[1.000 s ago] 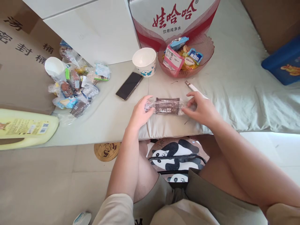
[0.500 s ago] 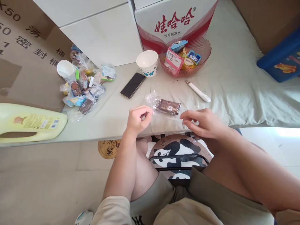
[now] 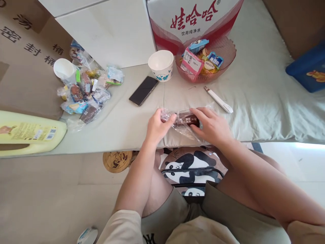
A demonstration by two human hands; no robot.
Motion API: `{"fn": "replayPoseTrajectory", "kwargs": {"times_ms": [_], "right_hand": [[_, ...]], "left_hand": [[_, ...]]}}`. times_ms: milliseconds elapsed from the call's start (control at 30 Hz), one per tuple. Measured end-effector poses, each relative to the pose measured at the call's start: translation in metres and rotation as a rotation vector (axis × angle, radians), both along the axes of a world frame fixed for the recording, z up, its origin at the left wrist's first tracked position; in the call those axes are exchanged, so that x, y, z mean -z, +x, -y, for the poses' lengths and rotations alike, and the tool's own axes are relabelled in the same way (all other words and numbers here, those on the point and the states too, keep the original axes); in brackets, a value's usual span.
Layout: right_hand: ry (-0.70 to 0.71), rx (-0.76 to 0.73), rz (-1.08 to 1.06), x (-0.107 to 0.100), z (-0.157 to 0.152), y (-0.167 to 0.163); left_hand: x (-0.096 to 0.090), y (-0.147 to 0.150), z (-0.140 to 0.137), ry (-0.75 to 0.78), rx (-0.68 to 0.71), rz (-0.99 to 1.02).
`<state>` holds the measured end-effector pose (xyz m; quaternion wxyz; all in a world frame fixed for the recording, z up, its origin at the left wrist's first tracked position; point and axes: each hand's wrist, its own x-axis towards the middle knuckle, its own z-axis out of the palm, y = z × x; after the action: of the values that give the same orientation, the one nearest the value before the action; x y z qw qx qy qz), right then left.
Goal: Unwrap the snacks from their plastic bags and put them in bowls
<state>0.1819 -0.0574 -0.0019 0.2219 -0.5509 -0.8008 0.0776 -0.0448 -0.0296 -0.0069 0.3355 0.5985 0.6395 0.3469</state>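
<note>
Snack packet (image 3: 191, 120), brown and covered by clear plastic film (image 3: 185, 129), was between the two hands, on the near side of the pink glass bowl (image 3: 224, 64). The left hand (image 3: 159, 124) grasped the film's left end between thumb and fingers. The right hand (image 3: 214, 125) had its fingers and thumb closed about the packet's right end. Left of the bowl stood a leaf-printed paper cup (image 3: 162, 66); farther left lay a smartphone (image 3: 143, 90). A slim white tool (image 3: 218, 99) was just before the bowl.
</note>
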Motion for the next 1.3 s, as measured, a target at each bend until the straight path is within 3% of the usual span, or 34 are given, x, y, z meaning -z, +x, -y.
{"fn": "replayPoseTrajectory", "kwargs": {"times_ms": [167,300,467,600,700,800,900,1033,1133,1300], "right_hand": [[-0.047,-0.115,-0.034,0.01,-0.012,-0.009],[-0.111,-0.085,-0.165,0.011,-0.023,-0.006],[-0.2,-0.113,-0.413,0.007,-0.027,-0.002],[-0.144,-0.06,-0.458,0.009,-0.023,-0.003],[-0.056,0.063,-0.397,0.009,-0.022,-0.004],[0.011,0.092,-0.338,0.007,-0.022,-0.004],[-0.018,0.186,-0.419,0.004,-0.023,0.0],[-0.219,0.37,-0.853,-0.004,-0.044,0.008],[-0.194,0.384,-1.22,-0.012,-0.071,0.016],[-0.261,0.341,-1.284,-0.009,-0.082,0.015]], "left_hand": [[0.002,0.012,-0.001,-0.074,0.274,0.301],[-0.009,0.013,-0.006,-0.161,0.316,0.589],[-0.016,0.008,-0.015,-0.301,0.206,0.861],[-0.016,0.012,-0.018,-0.364,0.082,1.021],[-0.014,0.017,-0.022,-0.312,-0.101,1.071],[-0.012,0.019,-0.027,-0.255,-0.361,1.08],[-0.012,0.018,-0.032,-0.216,-0.526,1.084],[-0.013,0.017,-0.036,-0.202,-0.548,1.115],[-0.014,0.018,-0.037,-0.204,-0.529,1.121],[-0.015,0.019,-0.039,-0.233,-0.439,1.131]]}}
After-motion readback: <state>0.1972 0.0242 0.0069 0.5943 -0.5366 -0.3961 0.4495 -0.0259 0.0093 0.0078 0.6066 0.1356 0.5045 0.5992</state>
